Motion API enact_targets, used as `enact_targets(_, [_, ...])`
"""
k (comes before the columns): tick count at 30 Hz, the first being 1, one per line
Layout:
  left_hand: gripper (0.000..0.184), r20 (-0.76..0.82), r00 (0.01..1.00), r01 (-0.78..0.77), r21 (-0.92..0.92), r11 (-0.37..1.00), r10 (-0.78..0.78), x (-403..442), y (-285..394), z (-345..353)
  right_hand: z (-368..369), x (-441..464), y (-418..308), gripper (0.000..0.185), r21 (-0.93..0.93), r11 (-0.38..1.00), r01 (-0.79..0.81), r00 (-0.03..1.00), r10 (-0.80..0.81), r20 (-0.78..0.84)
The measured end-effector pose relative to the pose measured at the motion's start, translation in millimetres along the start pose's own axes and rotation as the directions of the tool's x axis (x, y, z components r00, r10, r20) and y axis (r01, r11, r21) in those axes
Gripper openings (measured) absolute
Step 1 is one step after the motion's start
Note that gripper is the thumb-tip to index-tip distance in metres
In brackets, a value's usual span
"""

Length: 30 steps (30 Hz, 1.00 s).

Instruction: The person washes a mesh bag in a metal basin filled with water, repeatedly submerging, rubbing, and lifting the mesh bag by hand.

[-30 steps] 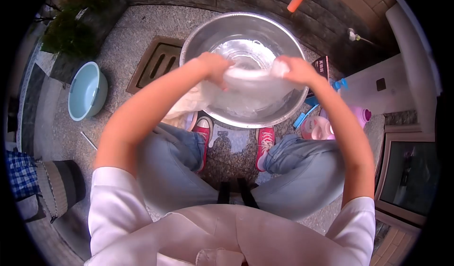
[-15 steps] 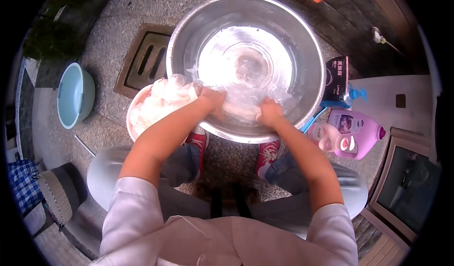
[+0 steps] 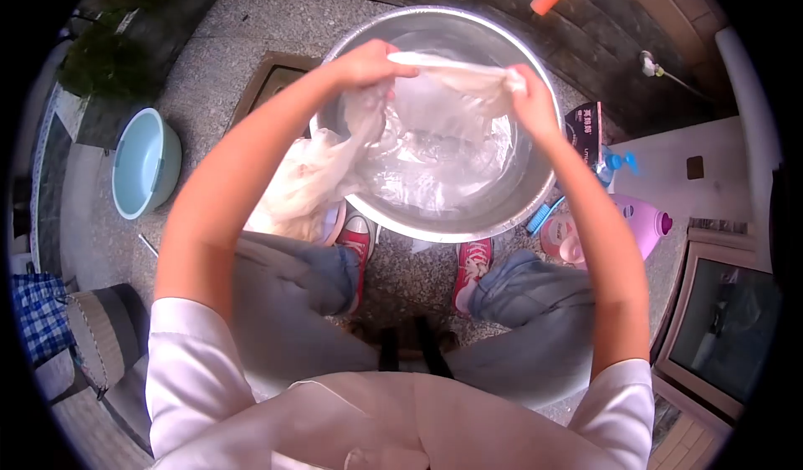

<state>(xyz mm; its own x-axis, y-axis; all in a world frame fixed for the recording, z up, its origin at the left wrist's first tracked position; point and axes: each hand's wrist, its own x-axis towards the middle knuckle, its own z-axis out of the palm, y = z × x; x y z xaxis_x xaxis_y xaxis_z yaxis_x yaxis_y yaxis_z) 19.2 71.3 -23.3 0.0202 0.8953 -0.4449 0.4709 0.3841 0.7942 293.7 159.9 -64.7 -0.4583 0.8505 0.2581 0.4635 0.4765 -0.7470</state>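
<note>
Stretched between my hands is a thin white sheer cloth [image 3: 452, 98], raised over a large metal basin [image 3: 418, 227] with water in its bottom. My left hand [image 3: 372, 64] pinches the cloth's left upper corner, and my right hand [image 3: 534, 102] grips the right one. From the left hand, wet folds run down over the basin's left rim to more cloth bunched at a pink basin [image 3: 334, 219]. Most of that pink basin is hidden under cloth and my left arm.
A light-blue basin [image 3: 146, 165] stands at the left. Right of the metal basin are a blue brush [image 3: 544, 217], a black packet [image 3: 585, 127], a blue pump bottle [image 3: 615, 165] and a pink-purple jug [image 3: 644, 223]. A drain grate [image 3: 268, 81] lies behind my left arm.
Both hands have risen from the near side of the metal basin, lifting the cloth and spreading it between them. Part of the bunched cloth has been drawn up from the pink basin.
</note>
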Motion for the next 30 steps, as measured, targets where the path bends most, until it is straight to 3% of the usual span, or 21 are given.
enact_targets(2, [0.045, -0.127, 0.942, -0.245, 0.371, 0.896, 0.310, -13, 6, -11, -22, 10, -31, 0.027, -0.025, 0.995, 0.093, 0.995, -0.092, 0.028])
enact_targets(3, [0.045, -0.139, 0.935, -0.253, 0.380, 0.890, 0.325, -30, 20, -15, -31, 12, -44, 0.027, -0.038, 0.994, 0.104, 0.994, -0.103, 0.028])
enact_targets(4, [0.047, -0.126, 0.937, -0.195, 0.586, 0.787, 0.327, -44, 32, -19, -34, 15, -49, 0.028, -0.047, 0.994, 0.099, 0.995, -0.098, 0.036])
enact_targets(5, [0.049, -0.127, 0.932, -0.127, 0.763, 0.634, 0.340, -65, 46, -22, -51, 20, -67, 0.029, -0.028, 0.993, 0.117, 0.985, -0.112, 0.130])
enact_targets(6, [0.049, -0.139, 0.926, -0.124, 0.767, 0.629, 0.351, -76, 50, -26, -65, 25, -82, 0.031, -0.007, 0.992, 0.127, 0.967, -0.122, 0.226])
enact_targets(8, [0.051, -0.084, 0.902, -0.081, 0.930, 0.358, 0.422, -87, 48, -39, -73, 23, -97, 0.035, -0.008, 0.984, 0.176, 0.963, -0.170, 0.208])
enact_targets(9, [0.039, -0.148, 0.873, -0.021, 0.940, 0.339, 0.464, -90, 46, -42, -83, 20, -115, 0.036, -0.144, 0.965, 0.219, 0.948, -0.176, 0.266])
enact_targets(10, [0.039, -0.149, 0.873, -0.021, 0.940, 0.340, 0.465, -89, 47, -43, -90, 17, -128, 0.037, -0.274, 0.928, 0.254, 0.931, -0.158, 0.329])
enact_targets(11, [0.033, -0.186, 0.834, 0.007, 0.945, 0.327, 0.519, -97, 52, -46, -95, 11, -148, 0.040, -0.587, 0.699, 0.409, 0.898, -0.193, 0.396])
enact_targets(12, [0.029, -0.214, 0.795, 0.030, 0.948, 0.316, 0.568, -105, 57, -47, -99, 10, -153, 0.040, -0.590, 0.694, 0.411, 0.898, -0.200, 0.391])
enact_targets(14, [0.027, -0.224, 0.760, 0.023, 0.947, 0.320, 0.610, -115, 62, -45, -104, 16, -156, 0.040, -0.757, 0.508, 0.410, 0.909, -0.158, 0.387])
enact_targets(16, [0.030, -0.308, 0.726, -0.050, 0.868, 0.494, 0.615, -128, 78, -42, -110, 17, -165, 0.038, -0.781, 0.485, 0.394, 0.917, -0.158, 0.365])
enact_targets(17, [0.031, -0.365, 0.795, -0.134, 0.672, 0.728, 0.484, -141, 91, -43, -114, 17, -170, 0.037, -0.789, 0.499, 0.359, 0.933, -0.198, 0.300])
enact_targets(18, [0.031, -0.367, 0.792, -0.135, 0.674, 0.726, 0.488, -142, 92, -45, -119, 17, -178, 0.037, -0.795, 0.513, 0.324, 0.944, -0.232, 0.235])
enact_targets(20, [0.032, -0.349, 0.695, -0.317, 0.636, 0.704, 0.629, -140, 90, -55, -135, 20, -194, 0.038, -0.801, 0.515, 0.306, 0.948, -0.244, 0.206])
enact_targets(22, [0.030, -0.330, 0.680, -0.300, 0.690, 0.659, 0.655, -149, 99, -55, -145, 23, -200, 0.037, -0.796, 0.521, 0.308, 0.930, -0.341, 0.137])
enact_targets(24, [0.046, -0.243, 0.750, -0.127, 0.860, 0.494, 0.615, -162, 112, -55, -148, 30, -195, 0.036, -0.812, 0.466, 0.353, 0.871, -0.481, 0.102])
enact_targets(25, [0.064, -0.200, 0.736, -0.085, 0.921, 0.381, 0.647, -165, 119, -60, -152, 31, -198, 0.036, -0.813, 0.470, 0.343, 0.869, -0.487, 0.085])
enact_targets(26, [0.050, -0.183, 0.742, -0.082, 0.930, 0.358, 0.645, -167, 120, -59, -155, 33, -201, 0.035, -0.814, 0.474, 0.335, 0.867, -0.494, 0.068])
enact_targets(28, [0.030, -0.238, 0.636, -0.013, 0.948, 0.319, 0.734, -162, 122, -68, -158, 34, -207, 0.037, -0.799, 0.483, 0.358, 0.828, -0.560, 0.033])
enact_targets(30, [0.027, -0.248, 0.594, -0.005, 0.950, 0.311, 0.766, -156, 117, -71, -158, 32, -208, 0.039, -0.784, 0.491, 0.380, 0.785, -0.619, -0.008])
